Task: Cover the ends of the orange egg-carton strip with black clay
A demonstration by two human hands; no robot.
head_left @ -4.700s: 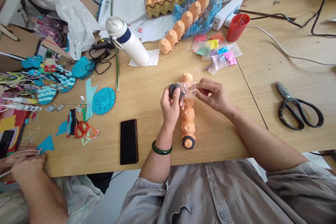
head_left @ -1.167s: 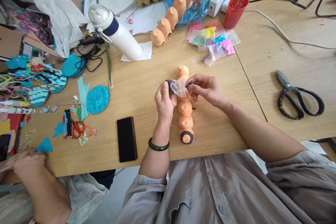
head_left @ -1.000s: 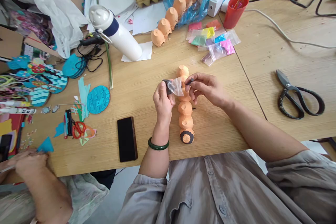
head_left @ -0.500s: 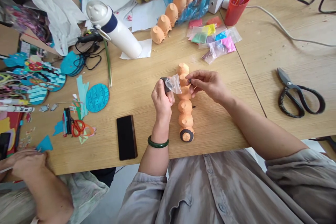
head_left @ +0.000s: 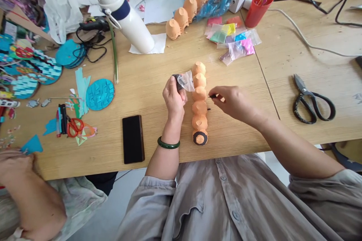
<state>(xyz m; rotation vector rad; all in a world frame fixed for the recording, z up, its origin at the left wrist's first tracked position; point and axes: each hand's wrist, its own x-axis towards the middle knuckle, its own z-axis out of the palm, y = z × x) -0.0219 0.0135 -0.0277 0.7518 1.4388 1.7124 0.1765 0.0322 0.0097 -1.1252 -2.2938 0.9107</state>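
An orange egg-carton strip [head_left: 199, 107] of several joined cups lies lengthwise before me, with a black ring [head_left: 204, 141] around the bump of its nearest cup. My left hand [head_left: 174, 98], at the strip's left, is closed around a small clear plastic bag of black clay [head_left: 178, 81]; the bag's loose end points right. Just right of the strip, my right hand [head_left: 230, 101] pinches a tiny piece of black clay [head_left: 212, 96] between thumb and fingertips. Another small black bit [head_left: 209, 109] rests on the table beside the strip.
Black-handled scissors [head_left: 312, 99] lie at right, a phone [head_left: 133, 139] at left. Colored clay packets [head_left: 233, 41], a red cup [head_left: 258, 9], a white bottle [head_left: 127, 19] and another orange strip [head_left: 190, 7] stand farther back. Another person's hand [head_left: 14, 165] is at far left among blue paper crafts.
My right hand has drawn back to the right from the strip, still pinching the black bit. My left hand keeps its hold on the bag. The camera view has shifted slightly.
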